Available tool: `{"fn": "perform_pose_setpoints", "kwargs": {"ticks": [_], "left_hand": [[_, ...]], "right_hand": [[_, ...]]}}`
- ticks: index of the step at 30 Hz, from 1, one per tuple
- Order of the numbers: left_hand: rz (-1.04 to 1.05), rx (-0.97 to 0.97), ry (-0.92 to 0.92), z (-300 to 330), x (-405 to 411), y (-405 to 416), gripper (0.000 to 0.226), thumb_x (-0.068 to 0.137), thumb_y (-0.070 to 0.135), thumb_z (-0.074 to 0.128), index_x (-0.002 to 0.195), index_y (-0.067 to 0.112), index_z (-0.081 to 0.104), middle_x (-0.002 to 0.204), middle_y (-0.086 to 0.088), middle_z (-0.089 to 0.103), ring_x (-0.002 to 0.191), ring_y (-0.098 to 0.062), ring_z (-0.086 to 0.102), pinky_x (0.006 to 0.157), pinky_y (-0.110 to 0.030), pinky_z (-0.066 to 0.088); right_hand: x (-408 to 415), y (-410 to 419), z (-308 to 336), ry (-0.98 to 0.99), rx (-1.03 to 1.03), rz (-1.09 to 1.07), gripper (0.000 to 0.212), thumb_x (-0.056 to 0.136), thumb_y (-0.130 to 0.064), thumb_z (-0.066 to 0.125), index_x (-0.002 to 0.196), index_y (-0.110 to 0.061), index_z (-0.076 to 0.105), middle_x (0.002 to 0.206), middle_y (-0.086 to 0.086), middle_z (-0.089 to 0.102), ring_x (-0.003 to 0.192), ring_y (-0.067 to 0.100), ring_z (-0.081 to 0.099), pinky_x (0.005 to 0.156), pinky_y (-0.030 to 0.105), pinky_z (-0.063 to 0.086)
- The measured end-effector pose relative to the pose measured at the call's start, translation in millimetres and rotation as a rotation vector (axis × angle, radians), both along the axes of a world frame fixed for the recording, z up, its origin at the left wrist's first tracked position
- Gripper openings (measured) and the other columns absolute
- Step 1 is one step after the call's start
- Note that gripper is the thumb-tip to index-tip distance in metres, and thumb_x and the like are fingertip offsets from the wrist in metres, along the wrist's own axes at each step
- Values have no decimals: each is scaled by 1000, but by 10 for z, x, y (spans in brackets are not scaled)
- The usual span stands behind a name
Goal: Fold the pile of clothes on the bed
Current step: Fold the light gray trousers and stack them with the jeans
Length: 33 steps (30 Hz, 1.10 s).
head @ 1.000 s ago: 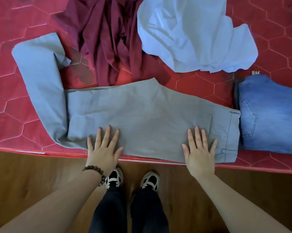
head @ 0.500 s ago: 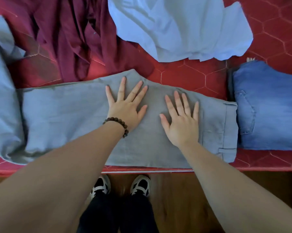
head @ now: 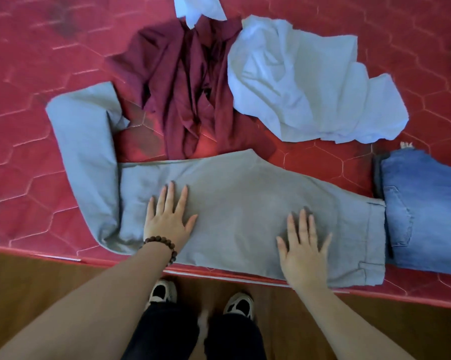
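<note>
Both hands slid back toward bed edge; left hand (head: 168, 220) and right hand (head: 303, 252) flat, gripping nothing, pressing grey trousers (head: 245, 203). Long axis left-right; bent leg end nearer left hand.

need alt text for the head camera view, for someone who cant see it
Seen from above, a person's left hand and right hand press flat on grey trousers laid along the edge of a red bed. Beyond lie a crumpled maroon garment and a light blue one; folded jeans sit right.
</note>
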<state>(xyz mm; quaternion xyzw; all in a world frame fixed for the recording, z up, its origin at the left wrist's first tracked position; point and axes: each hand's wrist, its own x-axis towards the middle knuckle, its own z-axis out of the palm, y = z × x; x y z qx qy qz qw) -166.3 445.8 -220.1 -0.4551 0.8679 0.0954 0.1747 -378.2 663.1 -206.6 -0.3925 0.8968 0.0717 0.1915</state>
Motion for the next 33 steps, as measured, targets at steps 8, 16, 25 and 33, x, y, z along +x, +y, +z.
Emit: {"fn": "perform_pose_setpoints", "kwargs": {"ticks": [8,16,25,33], "left_hand": [[-192,-65,-31,84,660,-627,74,89,56,13,150,13,18,157,-2,22,145,-18,20,117,-49,8],[-462,-186,-66,253,1026,-1764,55,93,40,25,130,13,55,138,-5,52,142,-25,27,114,-61,4],[-573,-216,21,575,1743,-2278,27,86,35,51,83,14,68,84,-3,59,88,-27,51,76,-42,34],[-421,-117,-92,488,2664,-2082,62,68,31,72,123,6,61,121,-9,62,93,-32,56,76,-45,44]], "right_hand": [[1146,-1101,-97,-89,-110,326,60,95,-48,24,148,-20,32,156,5,27,146,25,20,113,60,10],[2178,-2428,-70,-212,-291,309,55,95,-37,30,137,-9,50,148,9,41,140,24,35,109,55,33],[2828,-3115,143,-185,-257,311,39,66,-46,76,88,-15,67,89,6,62,81,27,60,71,39,51],[3179,-3091,150,-126,-200,463,45,63,-32,84,100,-17,63,93,7,59,81,26,60,65,38,52]]}}
